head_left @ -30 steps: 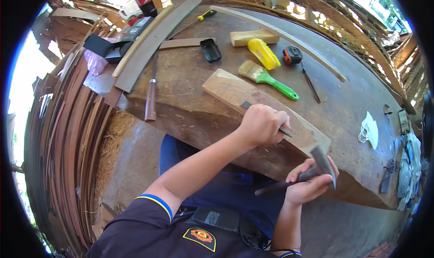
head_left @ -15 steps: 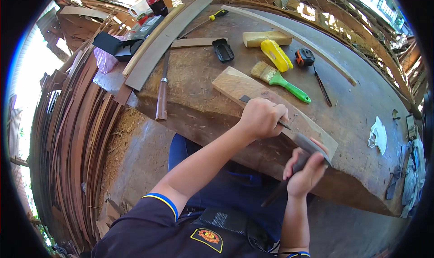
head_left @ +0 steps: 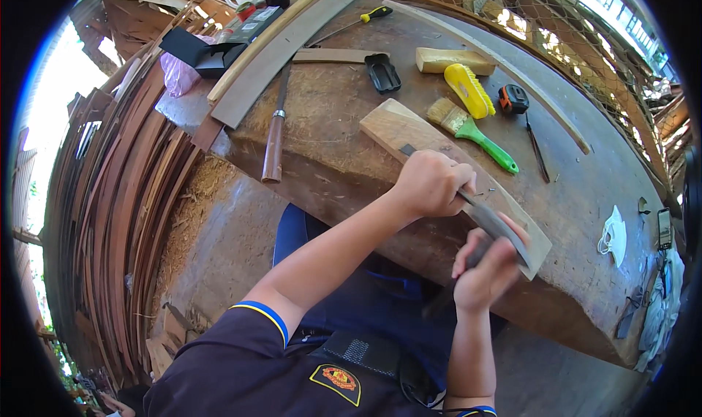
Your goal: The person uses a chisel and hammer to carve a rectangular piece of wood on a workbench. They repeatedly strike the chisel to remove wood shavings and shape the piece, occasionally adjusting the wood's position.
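My left hand (head_left: 433,183) is closed around a chisel (head_left: 407,150). Its flat dark tip rests at the surface of a pale wooden board (head_left: 398,124), and its thin rear end shows beyond my fingers. My right hand (head_left: 485,267), smeared by motion, grips what looks like a hammer (head_left: 503,233) close to its long grey metal head. The head appears to meet the chisel's rear end; a dark handle hangs below my palm. The board lies slantwise along the near edge of the worktable (head_left: 322,117). Small chips sit on it beside my left hand.
Behind the board lie a green-handled brush (head_left: 482,143), a yellow scrub brush (head_left: 468,89), a tape measure (head_left: 513,99) and a wood block (head_left: 455,61). A wooden-handled file (head_left: 273,146) overhangs the table's front edge. Stacked planks (head_left: 110,227) stand left; a white mask (head_left: 616,234) lies right.
The hammer head has moved up and left, closing the gap to the chisel's rear end. My left hand keeps its grip on the chisel. The whole view has shifted slightly.
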Tool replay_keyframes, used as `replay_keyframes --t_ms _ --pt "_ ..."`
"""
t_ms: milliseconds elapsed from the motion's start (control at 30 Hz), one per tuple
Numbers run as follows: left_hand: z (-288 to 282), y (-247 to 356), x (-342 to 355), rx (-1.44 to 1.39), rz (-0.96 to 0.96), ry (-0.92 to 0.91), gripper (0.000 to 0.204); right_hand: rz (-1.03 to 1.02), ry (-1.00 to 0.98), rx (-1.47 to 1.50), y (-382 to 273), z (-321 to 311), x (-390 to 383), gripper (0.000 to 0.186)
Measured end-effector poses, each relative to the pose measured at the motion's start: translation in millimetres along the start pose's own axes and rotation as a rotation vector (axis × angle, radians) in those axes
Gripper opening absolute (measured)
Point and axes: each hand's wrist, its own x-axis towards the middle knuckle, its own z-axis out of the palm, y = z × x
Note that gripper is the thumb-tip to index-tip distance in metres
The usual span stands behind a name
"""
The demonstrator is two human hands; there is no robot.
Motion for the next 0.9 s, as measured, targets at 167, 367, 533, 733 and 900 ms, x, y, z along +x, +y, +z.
replay_keyframes --t_ms 167,367,533,733,900 --pt "-8.6 -6.8 -1.4 0.012 -0.025 -0.018 0.009 -0.080 0.029 -0.041 0.8 2.6 -4.5 0.058" --pt "-1.0 -25.0 -7.6 0.012 0.005 0.021 0.008 0.309 -0.184 -0.079 10.0 25.5 14.5 0.056" --pt "0.3 -42.7 -10.8 0.082 -0.053 0.032 0.008 0.111 -0.064 -0.122 6.3 -8.3 9.8 0.066" --pt "-10.0 -72.5 15.8 0.268 -0.216 0.018 0.013 0.247 -0.038 -0.207 4.9 -21.0 84.1 0.062" --pt "-2.5 -68.6 29.6 0.297 -0.340 -0.043 0.015 0.283 -0.075 -0.184 8.7 -26.8 87.4 0.061"
